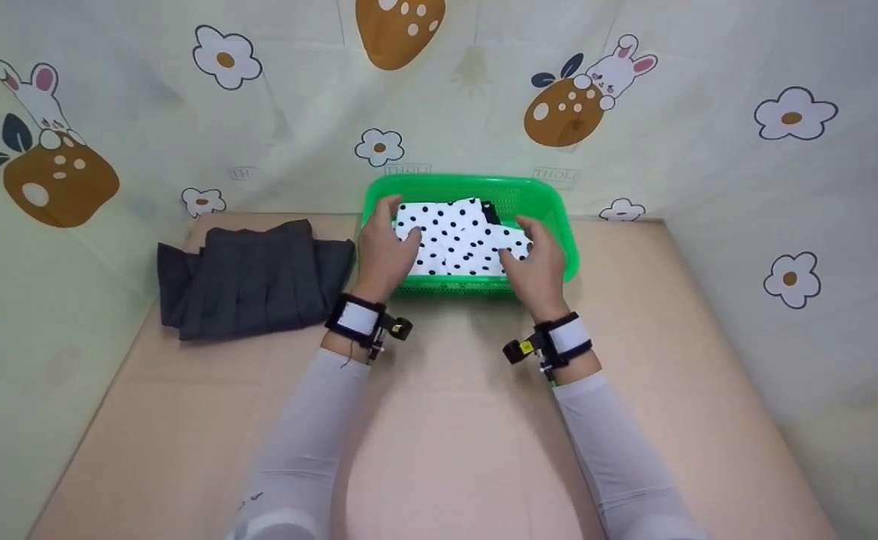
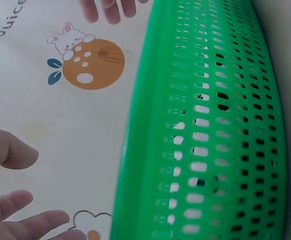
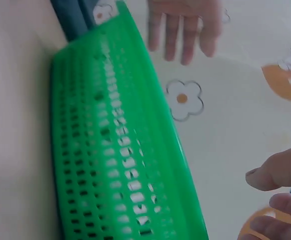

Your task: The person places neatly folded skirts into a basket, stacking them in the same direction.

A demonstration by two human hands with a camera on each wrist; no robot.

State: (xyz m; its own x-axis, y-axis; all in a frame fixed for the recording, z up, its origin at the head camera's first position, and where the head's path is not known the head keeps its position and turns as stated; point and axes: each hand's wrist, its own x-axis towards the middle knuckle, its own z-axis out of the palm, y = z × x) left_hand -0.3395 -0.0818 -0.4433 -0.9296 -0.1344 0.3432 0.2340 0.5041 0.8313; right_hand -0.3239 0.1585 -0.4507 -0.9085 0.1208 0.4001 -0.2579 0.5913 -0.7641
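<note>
Folded white cloth with black dots (image 1: 446, 238) lies inside a green plastic basket (image 1: 469, 181), with a bit of black fabric (image 1: 490, 213) showing at its back right. My left hand (image 1: 385, 255) hovers over the basket's left side, thumb and fingers spread apart. Across from it, over the right side, is my right hand (image 1: 542, 270), its thumb also apart from the fingers. Both wrist views show the hands above the basket's rim, holding nothing. The basket's perforated wall (image 2: 200, 125) fills much of the left wrist view and hides most of the cloth.
A folded dark grey pleated garment (image 1: 255, 285) lies on the beige table surface (image 1: 446, 420), left of the basket. Behind the table hangs a pale curtain (image 1: 296, 127) printed with flowers, rabbits and fruit. The basket stands near the table's back edge.
</note>
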